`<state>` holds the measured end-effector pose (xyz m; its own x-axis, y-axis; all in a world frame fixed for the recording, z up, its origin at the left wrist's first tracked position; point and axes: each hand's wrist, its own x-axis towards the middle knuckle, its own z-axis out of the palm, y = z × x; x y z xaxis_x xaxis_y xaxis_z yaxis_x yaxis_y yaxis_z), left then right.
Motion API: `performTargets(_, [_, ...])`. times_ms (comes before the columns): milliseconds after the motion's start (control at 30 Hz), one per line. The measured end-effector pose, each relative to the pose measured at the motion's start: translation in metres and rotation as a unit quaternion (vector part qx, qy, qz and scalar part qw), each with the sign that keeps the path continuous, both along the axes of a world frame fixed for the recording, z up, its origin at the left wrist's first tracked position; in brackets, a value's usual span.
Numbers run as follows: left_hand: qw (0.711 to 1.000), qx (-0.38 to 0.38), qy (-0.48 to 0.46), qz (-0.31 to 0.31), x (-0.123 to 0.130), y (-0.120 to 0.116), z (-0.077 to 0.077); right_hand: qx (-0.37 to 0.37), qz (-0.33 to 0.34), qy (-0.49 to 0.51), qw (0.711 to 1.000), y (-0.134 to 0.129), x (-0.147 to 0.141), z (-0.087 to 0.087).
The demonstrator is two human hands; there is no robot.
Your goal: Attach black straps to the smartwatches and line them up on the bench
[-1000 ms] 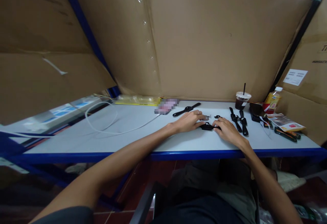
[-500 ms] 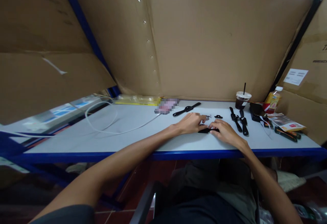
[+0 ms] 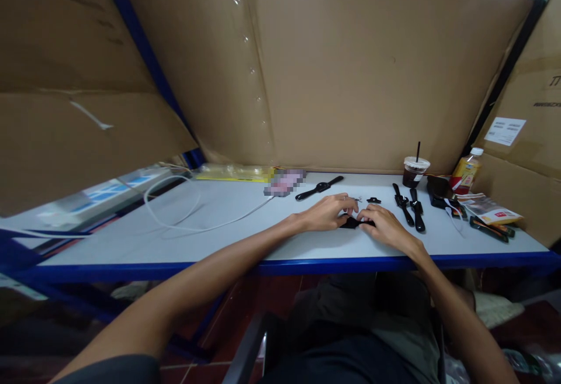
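Between my hands, low over the tabletop, is a black spokeshave (image 3: 349, 224), its middle partly covered by fingers. My left hand (image 3: 333, 210) pinches its left side with the fingers curled, while my right hand (image 3: 380, 224) is closed around its right end. Just beyond the fingertips lie a small black part (image 3: 373, 200) and some tiny metal pieces (image 3: 358, 199), too small to make out. Another black spokeshave (image 3: 321, 187) rests behind my left hand. Two more, a spokeshave (image 3: 402, 204) and its neighbour spokeshave (image 3: 417, 211), lie side by side to the right.
A lidded drink cup (image 3: 415, 173) with a straw and a bottle (image 3: 467, 172) stand at the back right, near a black case (image 3: 439, 190) and a plastic packet (image 3: 493, 208). A white cable (image 3: 228, 220) runs left from a blurred pinkish object (image 3: 284, 183). Cardboard (image 3: 342, 68) walls the back.
My left hand's fingers have lifted and shifted slightly, showing more of the spokeshave's middle. My right hand stays on its end. The view has moved a little.
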<state>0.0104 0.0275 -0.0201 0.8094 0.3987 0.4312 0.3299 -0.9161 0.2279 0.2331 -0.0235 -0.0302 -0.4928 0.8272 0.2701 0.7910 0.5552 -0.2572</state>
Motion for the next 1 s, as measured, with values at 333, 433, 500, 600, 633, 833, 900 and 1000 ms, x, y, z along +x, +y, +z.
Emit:
performTargets(333, [0.996,-0.068,-0.064,-0.016,-0.002,0.000,0.005,-0.007,-0.002,-0.006,1.000,-0.002,-0.001,0.003])
performTargets(433, [0.996,-0.027,-0.070,0.051,-0.006,0.005,0.005,-0.011,-0.005,0.001,1.000,-0.002,-0.001,0.003])
performTargets(500, [0.994,0.002,-0.050,0.093,-0.008,0.008,0.005,-0.012,-0.006,-0.002,1.000,-0.002,-0.001,0.004])
performTargets(600, [0.993,0.006,-0.030,0.114,-0.009,0.010,0.004,-0.006,-0.006,-0.011,1.000,-0.002,-0.001,0.003])
performTargets(633, [0.994,0.001,-0.029,0.109,-0.009,0.010,0.003,-0.003,-0.007,-0.012,1.000,-0.002,-0.001,0.003])
performTargets(833, [0.998,-0.024,-0.017,0.047,-0.005,0.005,0.004,-0.002,-0.010,-0.013,1.000,-0.001,-0.001,0.001])
performTargets(900, [0.999,-0.029,-0.016,0.025,-0.004,0.003,0.006,-0.004,-0.011,-0.010,1.000,0.000,-0.001,0.001])
performTargets(1000, [0.998,-0.050,-0.023,-0.011,-0.004,0.001,0.008,-0.003,-0.011,-0.007,1.000,0.000,-0.001,0.001])
